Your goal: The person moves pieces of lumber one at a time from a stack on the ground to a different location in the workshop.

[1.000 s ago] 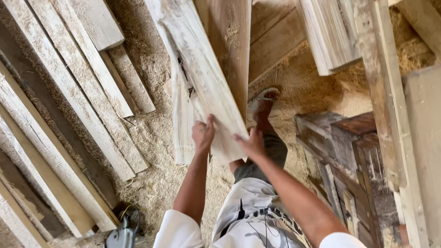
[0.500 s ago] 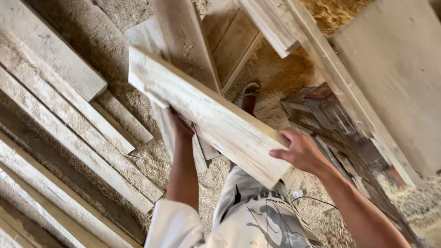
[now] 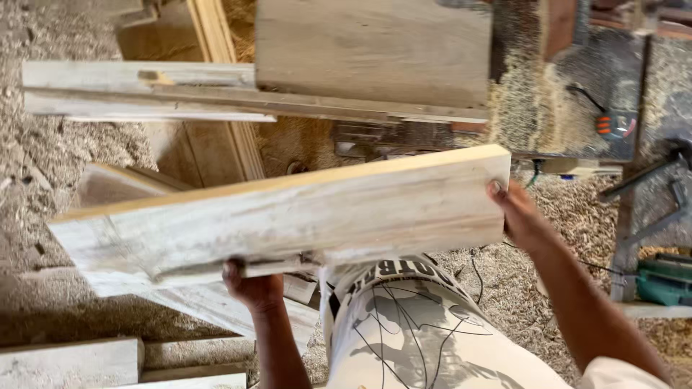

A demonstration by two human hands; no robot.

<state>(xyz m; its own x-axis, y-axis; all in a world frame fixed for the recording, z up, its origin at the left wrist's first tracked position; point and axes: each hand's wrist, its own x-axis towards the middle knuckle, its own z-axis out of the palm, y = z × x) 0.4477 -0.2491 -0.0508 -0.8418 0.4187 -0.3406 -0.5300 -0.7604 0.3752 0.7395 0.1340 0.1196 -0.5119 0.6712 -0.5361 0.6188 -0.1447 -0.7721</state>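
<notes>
Swung round from its earlier slant, the pale plank (image 3: 288, 220) now lies crosswise at chest height, carried clear of the floor. Left hand (image 3: 252, 284) cups its lower edge from beneath, fingers curled; right hand (image 3: 515, 212) clamps the far end, thumb on the face. Mid-carry, by my judgement; setting it down calls for level support ahead. Beyond, a sawdust-covered saw table (image 3: 562, 94) and a long board (image 3: 216, 97) crowd the way; stacked boards (image 3: 72, 360) lie low left.
</notes>
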